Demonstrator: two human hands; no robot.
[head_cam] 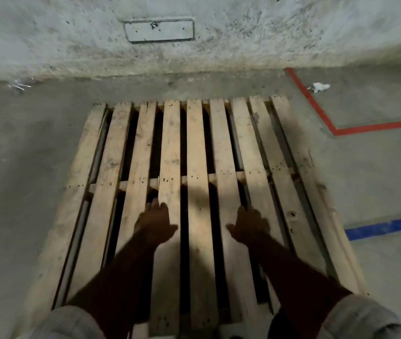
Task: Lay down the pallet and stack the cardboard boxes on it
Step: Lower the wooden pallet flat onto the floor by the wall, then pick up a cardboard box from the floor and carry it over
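Observation:
A wooden pallet [195, 148] of several long pale slats fills the middle of the view, its far end near the foot of the wall and its near end at my body. My left hand [155, 223] lies on a slat left of centre, thumb spread, fingertips hooked into the dark gap beside it. My right hand [249, 225] mirrors it on a slat right of centre, fingertips curled over that slat's edge. Whether the pallet lies fully flat cannot be told. No cardboard boxes are in view.
A rough concrete wall [243, 45] with a metal plate [159, 30] stands just beyond the pallet. The floor carries a red tape line [317, 104] and blue tape [385, 227] at right, plus a white scrap [319, 87]. Bare concrete floor [23, 155] lies at left.

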